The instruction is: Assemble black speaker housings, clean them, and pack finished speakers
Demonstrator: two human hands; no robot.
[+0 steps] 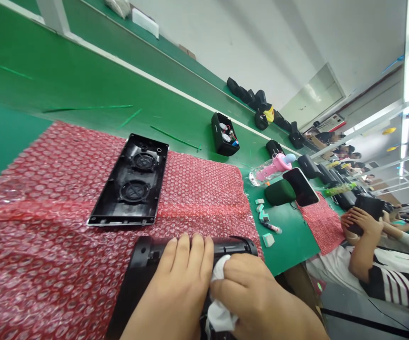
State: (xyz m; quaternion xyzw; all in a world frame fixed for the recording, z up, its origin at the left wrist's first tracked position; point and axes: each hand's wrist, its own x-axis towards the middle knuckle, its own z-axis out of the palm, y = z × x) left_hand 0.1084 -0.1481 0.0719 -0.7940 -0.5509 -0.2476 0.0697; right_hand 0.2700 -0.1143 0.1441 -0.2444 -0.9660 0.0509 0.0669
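Note:
A black speaker housing (137, 274) lies before me on red bubble wrap (204, 184). My left hand (179, 278) rests on it with the fingers stretched flat over its far edge. Bunched in the closed fingers of my right hand (247, 288) is a white cloth (220, 316), pressed against the housing just right of my left hand. Both hands and forearms cover much of the housing. Farther off on the wrap lies a black rectangular panel (133, 179), inner side up, with two round grilles.
On the green table stand an open black box with wires (225, 134), a clear bottle with a pink top (271, 167), a dark green object (280, 192) and a phone (301, 186). Small white-and-green pieces (268, 240) lie nearby. At right, a co-worker's hands (362, 222) hold a black box.

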